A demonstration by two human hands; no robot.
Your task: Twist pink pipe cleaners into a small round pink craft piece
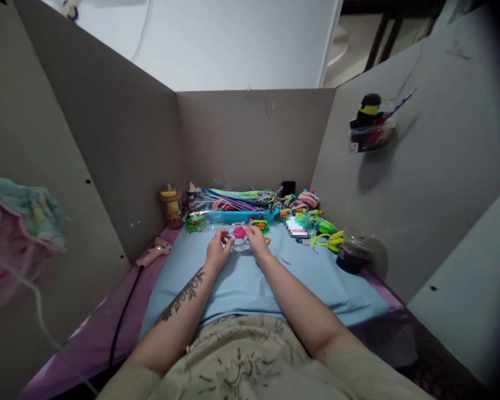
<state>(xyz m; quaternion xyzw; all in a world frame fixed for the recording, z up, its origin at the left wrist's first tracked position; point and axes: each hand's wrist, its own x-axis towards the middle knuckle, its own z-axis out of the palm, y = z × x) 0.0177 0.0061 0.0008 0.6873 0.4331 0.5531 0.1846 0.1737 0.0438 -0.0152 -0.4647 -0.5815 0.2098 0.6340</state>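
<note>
A bright pink, roundish, fuzzy-looking craft piece (239, 232) is held above a light blue cloth work surface (233, 286), directly between the two hands. Its right edge is met by the bare right hand (256, 242), whose thumb and fingertips are pinched together on it. The bare left hand (220, 247) is placed just off its left side, fingers curled and thumb forward; whether a pale strand is gripped there cannot be told at this size. The piece is thus found to the right of the left fingertips and to the left of the right ones, with the right hand the nearer. No clear long axis is presented by its rounded outline. Beyond it, multicoloured, thin, fuzzy stems (241, 195) are kept in a blue plastic tray (254, 216)
</note>
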